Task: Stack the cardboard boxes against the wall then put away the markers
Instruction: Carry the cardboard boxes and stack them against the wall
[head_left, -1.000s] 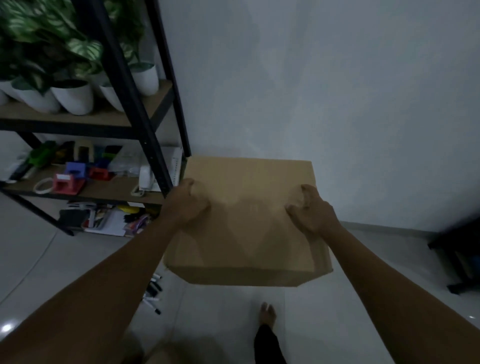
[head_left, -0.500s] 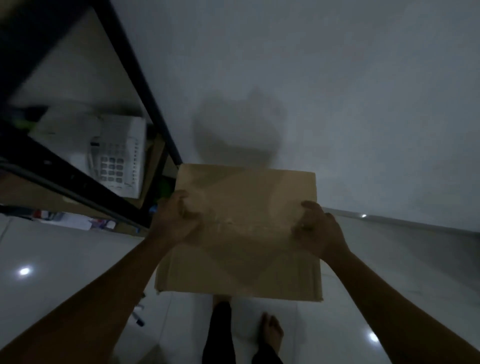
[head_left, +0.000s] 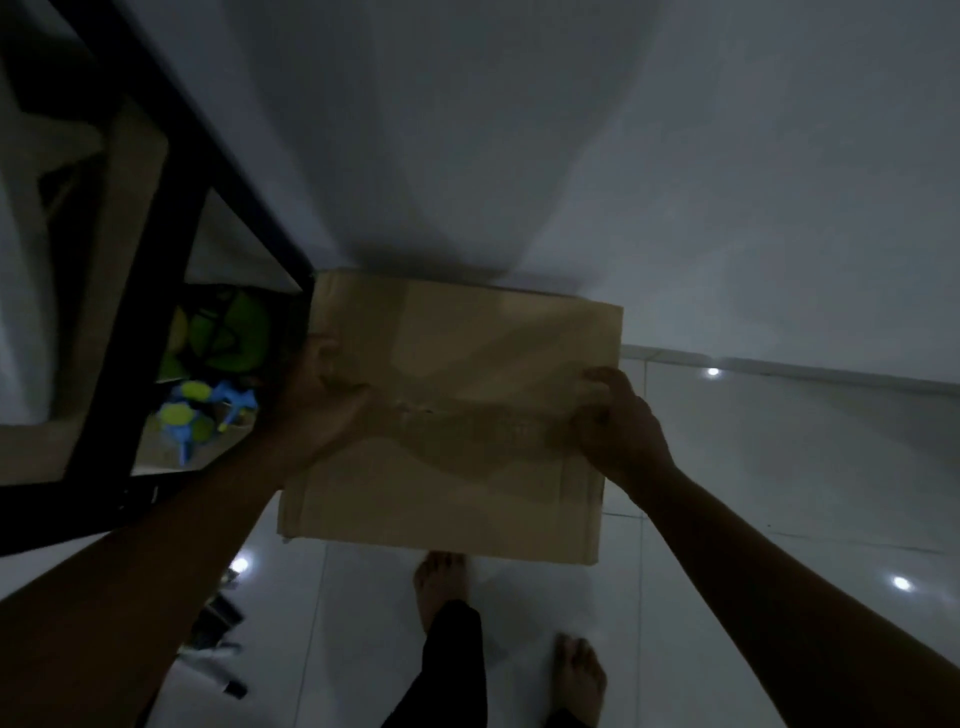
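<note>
A brown cardboard box (head_left: 457, 364) is in the middle of the view, its far edge close against the white wall (head_left: 571, 156). My left hand (head_left: 317, 400) grips the box's left side. On its right side my right hand (head_left: 618, 426) grips the edge, fingers curled over the top. Whether the box rests on the floor or on something below is hidden. Dark markers (head_left: 228, 686) lie on the floor at the lower left, partly hidden by my left arm.
A black metal shelf frame (head_left: 208, 156) stands right beside the box on the left, with green and blue objects (head_left: 208, 364) on its low shelf. The glossy white tiled floor (head_left: 779, 493) stretches to the right. My bare feet (head_left: 441, 582) stand just below the box.
The box has gone lower and closer to the wall beside the shelf frame. The view has tilted further down, so my feet and the low shelf now show.
</note>
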